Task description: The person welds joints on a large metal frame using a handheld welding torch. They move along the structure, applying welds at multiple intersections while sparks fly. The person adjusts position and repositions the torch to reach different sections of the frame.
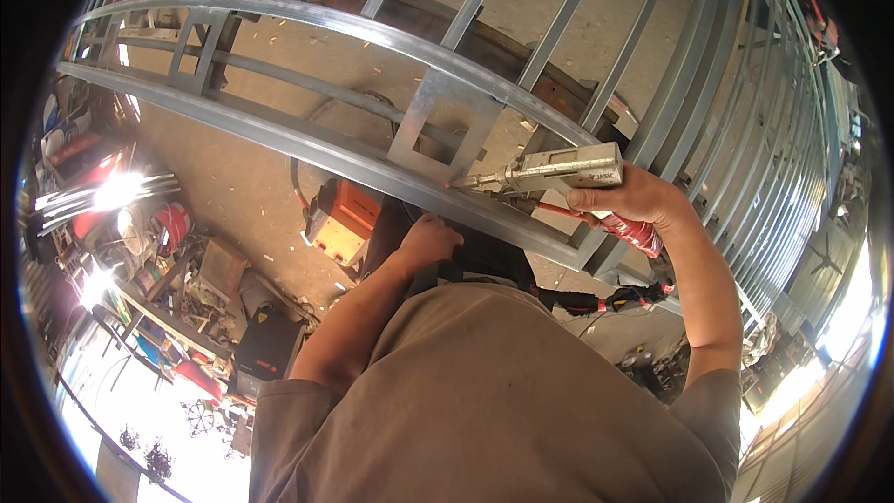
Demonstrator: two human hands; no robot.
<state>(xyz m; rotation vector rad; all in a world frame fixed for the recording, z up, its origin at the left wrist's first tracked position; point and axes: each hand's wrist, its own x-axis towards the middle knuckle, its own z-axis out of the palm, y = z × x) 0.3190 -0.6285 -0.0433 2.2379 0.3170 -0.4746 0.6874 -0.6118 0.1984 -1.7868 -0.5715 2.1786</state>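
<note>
My right hand (643, 197) is wrapped round a handheld welding gun (568, 166), a pale metal body with a red-wrapped handle and a thick cable hanging below. The gun's thin nozzle points left, its tip at the lower corner of a flat steel plate (422, 112) with a square opening. A small red spot shows there. This plate bridges a curved upper rail (372, 30) and a straight lower rail (317, 151) of a galvanised steel frame. My left hand (431, 240) is curled into a fist near my lap, just below the lower rail; its palm is hidden.
Parallel steel bars (736, 130) stretch away and to the right. A dark, rusty beam (507, 48) lies under the frame. An orange-and-black box (345, 219) stands on the floor left of my legs. Farther left are a black machine case (265, 345) and piled clutter.
</note>
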